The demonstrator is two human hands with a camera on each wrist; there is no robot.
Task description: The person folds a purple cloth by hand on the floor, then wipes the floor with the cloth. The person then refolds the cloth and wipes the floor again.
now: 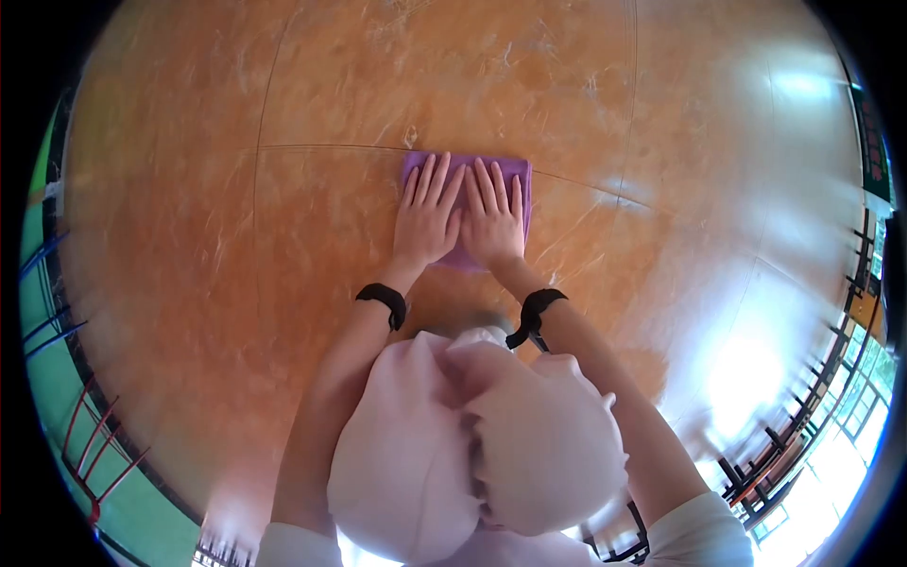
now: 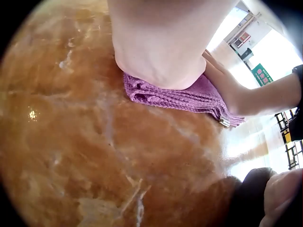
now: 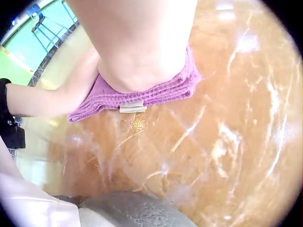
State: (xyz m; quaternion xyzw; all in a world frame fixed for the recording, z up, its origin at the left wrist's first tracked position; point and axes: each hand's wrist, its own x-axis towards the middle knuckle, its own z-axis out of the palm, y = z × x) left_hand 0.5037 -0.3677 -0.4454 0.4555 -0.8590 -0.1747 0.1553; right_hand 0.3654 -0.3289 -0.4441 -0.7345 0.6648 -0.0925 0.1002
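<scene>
A purple cloth (image 1: 522, 175), folded into a thick stack of layers, lies flat on the glossy brown marbled tabletop (image 1: 331, 208). My left hand (image 1: 427, 213) rests palm down on its left half, fingers straight and pointing away from me. Beside it my right hand (image 1: 491, 213) presses on the right half, fingers straight and slightly spread. The thumbs come close together near the middle. In the right wrist view the folded edge of the cloth (image 3: 165, 92) shows below the heel of the hand, with a small white label (image 3: 133, 107) sticking out. Both palms hide much of the cloth.
Thin seam lines cross the tabletop near the cloth. Blue stool legs (image 1: 52, 326) and a red metal frame (image 1: 94, 454) stand beyond the left edge. Dark racks or chairs (image 1: 784, 444) and bright windows line the right side. Black bands (image 1: 383, 302) circle both wrists.
</scene>
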